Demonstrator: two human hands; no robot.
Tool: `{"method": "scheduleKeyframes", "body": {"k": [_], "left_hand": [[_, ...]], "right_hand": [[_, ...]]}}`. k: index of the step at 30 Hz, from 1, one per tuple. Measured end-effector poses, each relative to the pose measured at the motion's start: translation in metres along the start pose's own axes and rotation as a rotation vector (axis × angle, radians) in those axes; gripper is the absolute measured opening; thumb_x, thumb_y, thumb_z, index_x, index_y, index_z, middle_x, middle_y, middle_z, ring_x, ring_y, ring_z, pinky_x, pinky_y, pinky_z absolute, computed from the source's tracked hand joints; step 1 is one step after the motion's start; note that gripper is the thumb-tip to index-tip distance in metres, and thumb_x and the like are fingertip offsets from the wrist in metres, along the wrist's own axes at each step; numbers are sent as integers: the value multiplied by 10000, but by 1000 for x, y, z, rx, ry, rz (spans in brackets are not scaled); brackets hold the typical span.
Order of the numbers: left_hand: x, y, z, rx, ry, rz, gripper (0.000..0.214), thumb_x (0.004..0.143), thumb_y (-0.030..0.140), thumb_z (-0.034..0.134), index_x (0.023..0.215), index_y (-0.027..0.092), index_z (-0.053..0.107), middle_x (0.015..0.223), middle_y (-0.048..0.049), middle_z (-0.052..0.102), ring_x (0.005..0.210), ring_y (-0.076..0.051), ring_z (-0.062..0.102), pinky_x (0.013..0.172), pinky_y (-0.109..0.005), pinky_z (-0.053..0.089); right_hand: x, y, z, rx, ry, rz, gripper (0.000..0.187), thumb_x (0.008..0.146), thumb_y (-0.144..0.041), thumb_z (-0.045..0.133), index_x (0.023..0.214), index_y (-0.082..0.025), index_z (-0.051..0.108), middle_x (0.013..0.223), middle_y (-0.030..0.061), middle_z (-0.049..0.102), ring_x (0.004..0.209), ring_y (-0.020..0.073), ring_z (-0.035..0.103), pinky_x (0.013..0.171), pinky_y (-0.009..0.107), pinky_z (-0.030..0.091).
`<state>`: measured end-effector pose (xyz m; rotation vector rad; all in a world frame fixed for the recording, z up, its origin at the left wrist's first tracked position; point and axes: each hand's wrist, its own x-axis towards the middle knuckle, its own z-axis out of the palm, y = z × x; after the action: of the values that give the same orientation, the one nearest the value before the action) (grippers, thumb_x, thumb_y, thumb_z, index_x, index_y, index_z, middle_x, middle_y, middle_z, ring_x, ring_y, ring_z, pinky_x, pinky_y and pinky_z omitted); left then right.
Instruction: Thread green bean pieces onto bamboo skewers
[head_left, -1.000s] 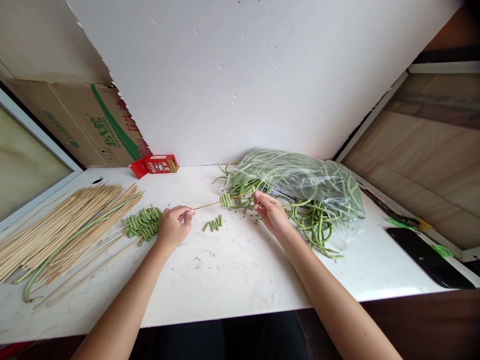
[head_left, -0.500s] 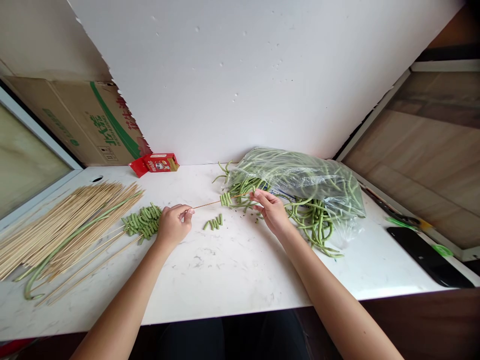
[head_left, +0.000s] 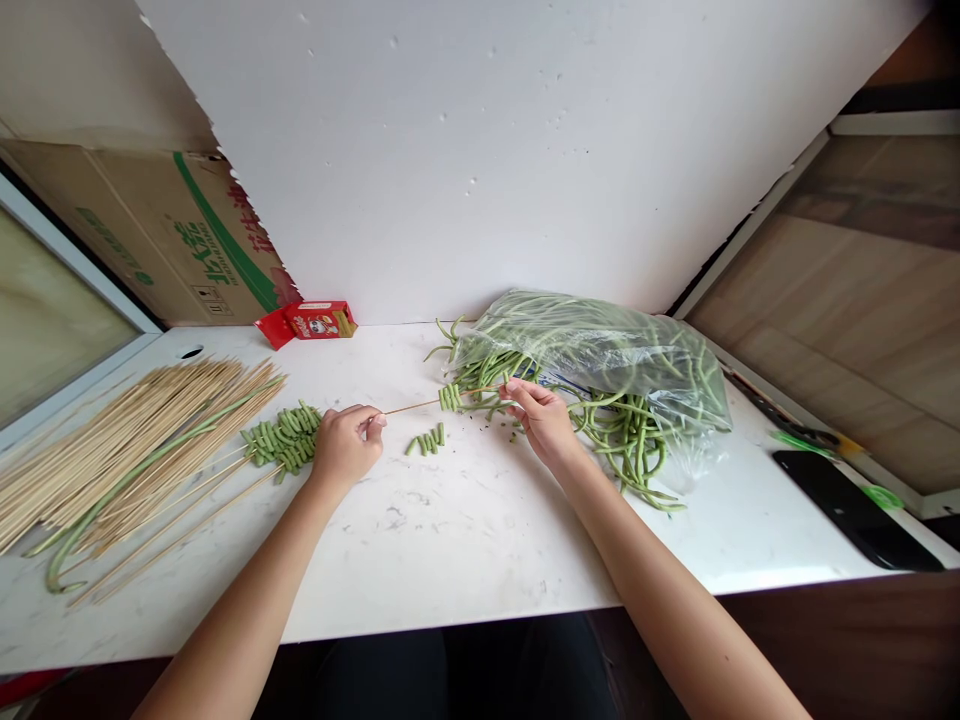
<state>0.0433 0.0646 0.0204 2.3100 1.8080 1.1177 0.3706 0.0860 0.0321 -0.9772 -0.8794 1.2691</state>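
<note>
Between left fingers point(head_left: 377, 424) pinching it and right fingers point(head_left: 517, 386) gripping a bean piece point(head_left: 506, 379), the skewer point(head_left: 411, 407) is barely moving, its row point(head_left: 450, 397) not growing.

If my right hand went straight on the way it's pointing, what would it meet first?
Beyond the bean piece it pinches, your right hand would likely meet the long beans spilling from the plastic bag, though depth is unclear.
</note>
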Motion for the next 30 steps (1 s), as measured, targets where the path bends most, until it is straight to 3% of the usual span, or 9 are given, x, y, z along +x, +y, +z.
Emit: {"method": "scheduleKeyframes", "body": {"k": [15, 30], "left_hand": [[-1, 2, 1, -56, -44, -79, 204, 897, 270, 570, 738, 227, 691, 696, -15, 714, 624, -193, 582, 686, -335, 396], [-5, 3, 8, 22, 35, 41, 176, 889, 202, 580, 748, 219, 684, 682, -12, 698, 629, -199, 603, 754, -365, 382]], "right_hand": [[-2, 4, 1, -44, -15, -40, 392, 687, -536, 976, 923, -245, 862, 933, 46, 800, 876, 195, 702, 797, 328, 555], [-7, -1, 7, -11, 2, -21, 371, 696, -523, 960, 845, -211, 825, 887, 37, 746, 832, 171, 654, 747, 306, 543]]}}
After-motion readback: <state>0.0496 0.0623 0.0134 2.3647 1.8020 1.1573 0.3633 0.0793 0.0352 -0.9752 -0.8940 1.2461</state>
